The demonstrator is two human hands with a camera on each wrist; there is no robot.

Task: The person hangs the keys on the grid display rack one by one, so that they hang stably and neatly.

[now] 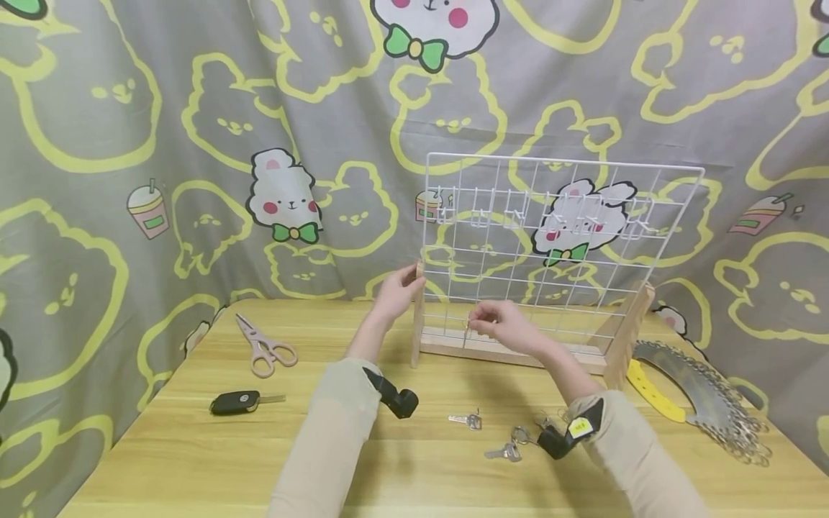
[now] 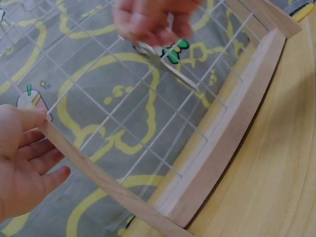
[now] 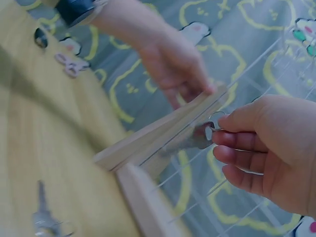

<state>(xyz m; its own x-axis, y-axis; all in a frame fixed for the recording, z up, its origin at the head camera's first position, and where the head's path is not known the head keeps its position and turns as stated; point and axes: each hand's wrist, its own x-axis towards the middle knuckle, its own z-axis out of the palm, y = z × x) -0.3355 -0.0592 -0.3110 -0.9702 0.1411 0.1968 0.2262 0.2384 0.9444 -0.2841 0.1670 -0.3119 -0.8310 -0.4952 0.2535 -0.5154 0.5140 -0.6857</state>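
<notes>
A white wire grid rack point(image 1: 518, 280) stands in a wooden base, with small hooks along its upper part. My left hand point(image 1: 396, 291) holds the top of the rack's left wooden post point(image 2: 98, 173), the thumb side on the wood and the other fingers beside it. In front of the grid's lower left, my right hand point(image 1: 508, 327) pinches a key point(image 3: 190, 140) by its metal ring point(image 3: 216, 120) between thumb and forefinger. The key hangs from that ring, blurred in the right wrist view. The other right fingers are curled.
Loose keys point(image 1: 468, 420) with rings lie on the table in front of the rack, partly under the right wrist camera. On the left are pink scissors point(image 1: 262, 352) and a black car key point(image 1: 236, 403). At right lies a yellow-handled metal tool point(image 1: 693, 381) edged with many small rings.
</notes>
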